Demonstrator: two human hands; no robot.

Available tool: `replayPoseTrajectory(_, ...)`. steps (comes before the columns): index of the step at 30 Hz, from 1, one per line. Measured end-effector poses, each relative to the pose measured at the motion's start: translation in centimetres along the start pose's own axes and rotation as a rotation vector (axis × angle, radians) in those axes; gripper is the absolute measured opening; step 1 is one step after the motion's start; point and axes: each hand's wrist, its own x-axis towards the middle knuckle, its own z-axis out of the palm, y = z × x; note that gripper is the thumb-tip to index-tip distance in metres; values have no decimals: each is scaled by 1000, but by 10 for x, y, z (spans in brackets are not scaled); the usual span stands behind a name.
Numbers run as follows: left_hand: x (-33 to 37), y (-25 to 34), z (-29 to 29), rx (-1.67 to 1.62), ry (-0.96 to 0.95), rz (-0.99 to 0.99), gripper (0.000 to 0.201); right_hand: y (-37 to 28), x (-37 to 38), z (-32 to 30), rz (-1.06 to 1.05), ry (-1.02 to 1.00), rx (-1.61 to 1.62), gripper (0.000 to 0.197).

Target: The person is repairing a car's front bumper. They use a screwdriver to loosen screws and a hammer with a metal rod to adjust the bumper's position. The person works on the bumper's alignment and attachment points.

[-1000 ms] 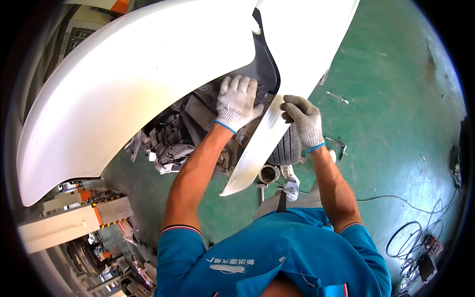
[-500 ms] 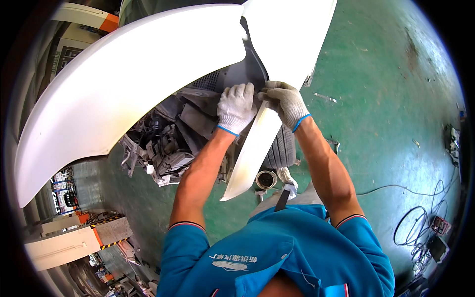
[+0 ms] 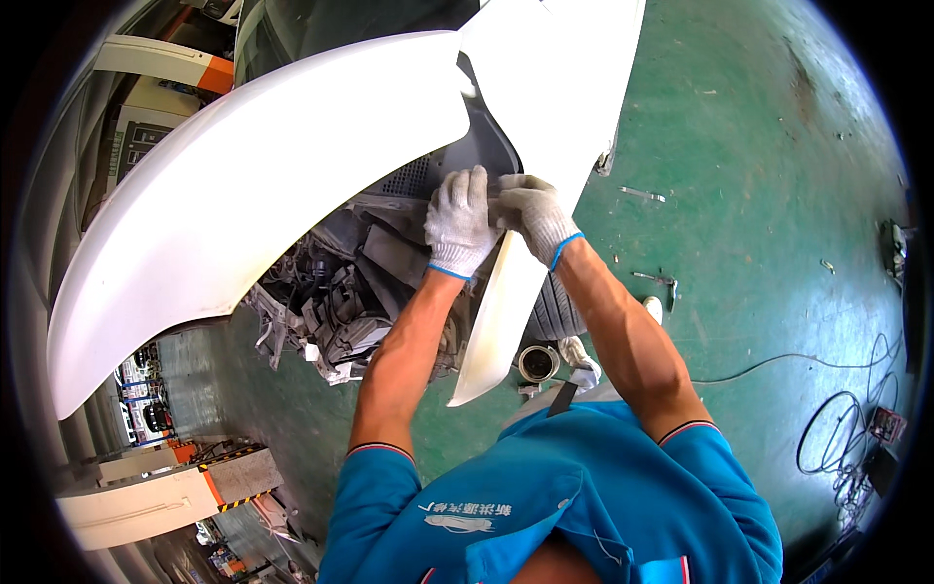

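Large curved white car bonnet [image 3: 253, 165]: left of and above the left hand.
Jumble of dark engine parts [image 3: 326, 292]: below and left of the left hand.
White-gloved left hand [image 3: 460, 222]: fingers bent; cannot tell if grasping.
Long white fender panel [image 3: 509, 307]: passes under the right hand, narrow tip below both hands.
White-gloved right hand [image 3: 535, 216]: fingers curled toward the left hand; grip hidden.
Black rubber tyre [image 3: 557, 313]: below the right hand.
Silver metal tool [image 3: 669, 284]: on green floor [image 3: 749, 214], right of the right hand.

The gloved left hand [image 3: 459, 222] and right hand [image 3: 533, 216] are close together at a white fender's [image 3: 556, 117] edge.
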Motion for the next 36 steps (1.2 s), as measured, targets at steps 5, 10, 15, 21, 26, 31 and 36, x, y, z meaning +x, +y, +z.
replayPoseTrajectory(5, -19, 16, 1, 29, 28, -108, 80, 22, 2, -21, -7, -42, 163, 19)
replayPoseTrajectory(10, 1, 16, -11, 96, -251, -170, 70, 16, -2, -29, -32, -96, 113, 16)
replayPoseTrajectory(15, 19, 5, -32, -42, -433, -266, 65, -11, -19, -22, -341, 44, -719, 15)
replayPoseTrajectory(21, 17, -1, -28, -94, -410, -289, 72, 29, -6, -13, -733, 304, -1524, 25)
replayPoseTrajectory(26, 13, -3, -25, -82, -345, -280, 72, 53, 13, -3, -907, 509, -1462, 19)
replayPoseTrajectory(31, 9, -6, -16, -93, -291, -235, 71, 64, 22, -14, -900, 501, -1410, 22)
replayPoseTrajectory(36, 7, -4, -16, -103, -265, -232, 70, 71, 25, -16, -937, 527, -1330, 20)
